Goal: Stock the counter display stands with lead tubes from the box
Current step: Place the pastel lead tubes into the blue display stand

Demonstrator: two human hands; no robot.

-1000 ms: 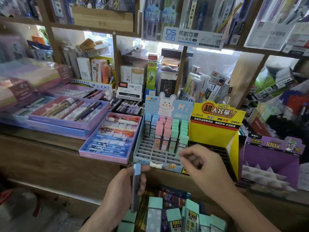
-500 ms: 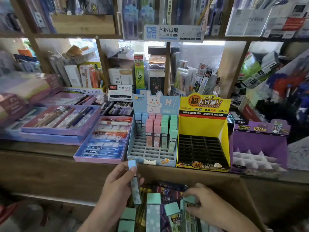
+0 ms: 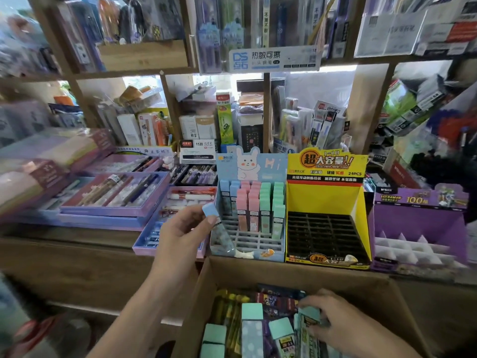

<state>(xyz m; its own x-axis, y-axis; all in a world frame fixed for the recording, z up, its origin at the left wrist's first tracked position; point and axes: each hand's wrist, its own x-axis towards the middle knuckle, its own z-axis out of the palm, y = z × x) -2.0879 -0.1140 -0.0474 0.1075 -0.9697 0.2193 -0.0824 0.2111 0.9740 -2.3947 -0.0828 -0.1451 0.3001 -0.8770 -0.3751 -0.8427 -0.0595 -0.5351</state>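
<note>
I watched the left hand (image 3: pixel 180 233) lift its pinched blue-capped lead tube (image 3: pixel 221 235) from box level to the rabbit display stand (image 3: pixel 268 166) at 12 o'clock on the bench (image 3: pixel 64 244). The right hand (image 3: pixel 333 321) had dropped into the box (image 3: pixel 284 267) at 5 o'clock, gripping a green-capped tube (image 3: pixel 308 313). Slotting looked imminent, the next tube ready.

Three stands beyond the fingertips (image 3: pixel 213 219): blue stand (image 3: pixel 271 165), yellow stand (image 3: pixel 325 197), purple stand (image 3: pixel 413 215); one blue-capped tube (image 3: pixel 222 233) pinched by left hand (image 3: pixel 180 233); one mint-capped tube (image 3: pixel 308 312) gripped by right hand (image 3: pixel 343 324); one box (image 3: pixel 284 272).
</note>
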